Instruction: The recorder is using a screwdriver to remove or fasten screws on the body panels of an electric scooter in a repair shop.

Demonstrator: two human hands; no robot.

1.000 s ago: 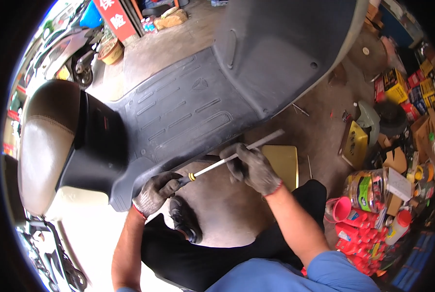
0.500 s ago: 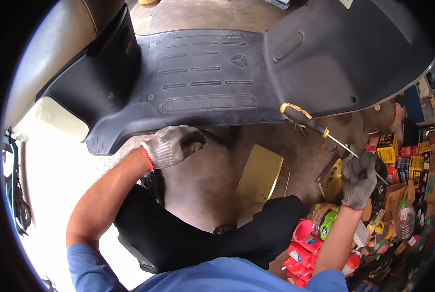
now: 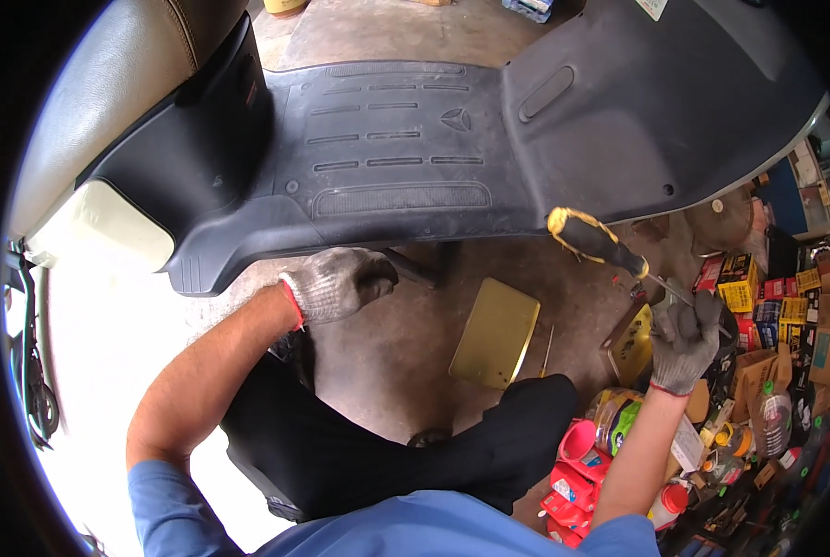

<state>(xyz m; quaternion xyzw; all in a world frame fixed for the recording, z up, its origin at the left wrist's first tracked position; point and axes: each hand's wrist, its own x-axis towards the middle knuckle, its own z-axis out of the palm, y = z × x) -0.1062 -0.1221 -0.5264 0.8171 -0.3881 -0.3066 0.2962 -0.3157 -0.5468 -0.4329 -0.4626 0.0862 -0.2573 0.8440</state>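
My right hand [image 3: 684, 342], in a grey knitted work glove, is closed around the metal shaft of a screwdriver [image 3: 597, 242]. Its black and yellow handle points up and left, close to the lower edge of a scooter's front panel [image 3: 610, 139]. On the other side, my gloved left hand [image 3: 334, 286] has its fingers curled just under the edge of the scooter's black footboard [image 3: 396, 153]. A dark bar [image 3: 413, 267] sticks out beside those fingers. Whatever they may hold is hidden.
A yellowish rectangular plate [image 3: 496, 334] lies on the floor, with a thin rod [image 3: 547, 350] beside it. A yellow tray [image 3: 630, 345] stands near my right hand. Red bottles [image 3: 572, 483], small boxes [image 3: 739, 282] and a clear plastic bottle [image 3: 774, 415] crowd the right side.
The screwdriver's handle has shifted right and slightly down, and less of its shaft shows between handle and glove. My left hand has moved slightly right and down, still curled.
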